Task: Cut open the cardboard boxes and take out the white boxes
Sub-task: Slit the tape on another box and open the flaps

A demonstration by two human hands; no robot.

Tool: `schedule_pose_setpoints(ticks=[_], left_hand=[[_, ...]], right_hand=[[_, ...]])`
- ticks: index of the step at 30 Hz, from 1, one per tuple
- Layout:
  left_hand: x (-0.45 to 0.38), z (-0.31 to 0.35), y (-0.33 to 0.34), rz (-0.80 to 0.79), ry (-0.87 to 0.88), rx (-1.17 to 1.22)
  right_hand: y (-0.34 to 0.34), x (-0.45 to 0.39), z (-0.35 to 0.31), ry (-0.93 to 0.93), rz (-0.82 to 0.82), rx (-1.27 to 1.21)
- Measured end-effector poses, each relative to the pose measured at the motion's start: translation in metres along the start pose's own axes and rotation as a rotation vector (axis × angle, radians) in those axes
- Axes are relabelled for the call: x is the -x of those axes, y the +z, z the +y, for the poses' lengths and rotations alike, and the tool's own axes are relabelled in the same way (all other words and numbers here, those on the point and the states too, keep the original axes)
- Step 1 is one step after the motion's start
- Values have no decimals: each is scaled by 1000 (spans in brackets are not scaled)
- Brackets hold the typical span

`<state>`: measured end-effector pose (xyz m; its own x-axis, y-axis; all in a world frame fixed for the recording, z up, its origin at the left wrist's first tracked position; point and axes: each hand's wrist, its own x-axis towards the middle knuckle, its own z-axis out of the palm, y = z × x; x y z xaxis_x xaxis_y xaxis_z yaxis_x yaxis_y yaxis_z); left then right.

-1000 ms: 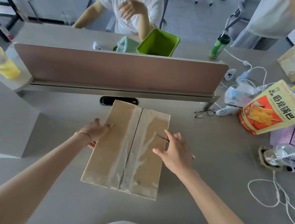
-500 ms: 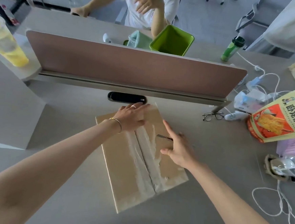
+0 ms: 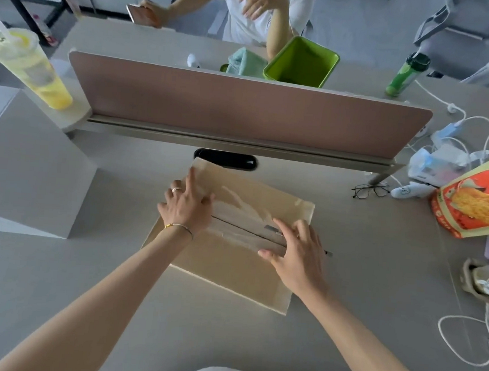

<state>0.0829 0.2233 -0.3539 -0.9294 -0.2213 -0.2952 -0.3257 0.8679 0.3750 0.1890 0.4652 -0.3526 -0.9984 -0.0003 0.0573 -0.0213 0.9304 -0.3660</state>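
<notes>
A flat brown cardboard box (image 3: 230,275) lies on the grey desk, turned so that its taped centre seam (image 3: 240,229) runs left to right. My left hand (image 3: 186,207) rests on the box's top left part with straight fingers pointing away from me. My right hand (image 3: 296,254) lies on the right end of the seam and holds a thin metal knife (image 3: 272,229) under its fingers. The blade tip shows at the fingertips, and the other end sticks out past the hand's right side. No white box is visible.
A pink desk divider (image 3: 243,109) and a black cable port (image 3: 225,159) stand just behind the box. A large grey box (image 3: 25,168) is at the left, with a yellow drink (image 3: 33,69) behind it. Glasses (image 3: 370,191), a snack bag (image 3: 479,201) and white cables (image 3: 483,336) crowd the right. A person sits opposite.
Both hands have turned the box anticlockwise, so the seam went from lengthwise to crosswise. My left hand moved from the box's left edge onto its top. The knife stayed with my right hand.
</notes>
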Motion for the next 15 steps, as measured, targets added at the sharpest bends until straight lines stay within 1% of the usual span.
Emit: schedule_pose_setpoints(ticks=[5, 7, 9, 11, 13, 15], left_hand=[[35, -10, 11, 78, -117, 54], [42, -6, 15, 135, -86, 23], [41, 6, 15, 201, 76, -48], [36, 30, 18, 215, 311, -69], [30, 65, 26, 167, 497, -38], [25, 104, 36, 70, 609, -22]], right_hand=[[-2, -4, 14, 1, -2, -45], [-6, -3, 24, 7, 11, -85], [-10, -5, 38, 32, 63, -136], [-16, -7, 58, 85, 119, -163], [-22, -9, 82, 133, 153, -162], [-28, -8, 102, 165, 135, -155]])
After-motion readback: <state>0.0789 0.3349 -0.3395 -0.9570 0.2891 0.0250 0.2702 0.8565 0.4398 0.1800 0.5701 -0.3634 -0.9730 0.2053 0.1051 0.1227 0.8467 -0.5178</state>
